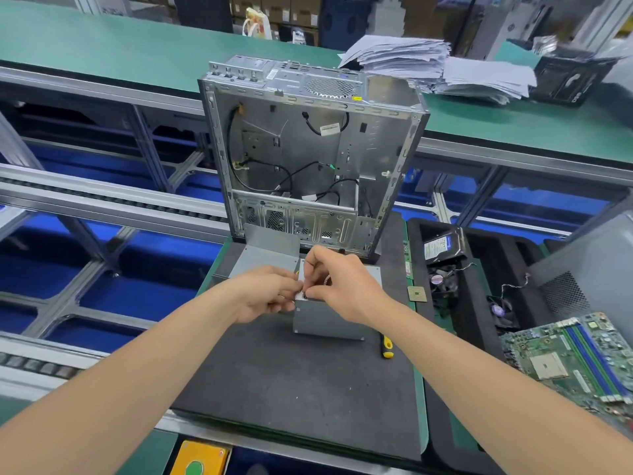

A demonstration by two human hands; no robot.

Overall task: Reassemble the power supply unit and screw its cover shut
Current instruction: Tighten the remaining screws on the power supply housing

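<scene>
A dark foam mat (291,378) carries the power supply unit (329,320), a plain grey metal box standing at the mat's middle, with a yellow-and-black screwdriver (387,346) just beside it on the right. The left hand (270,293) and the right hand (337,286) meet at its upper left corner, fingers curled and pinching there. The hands hide the top, and whether a screw sits between the fingertips cannot be told. Behind lies a grey metal plate (270,246), partly covered, then an open computer case (308,159).
</scene>
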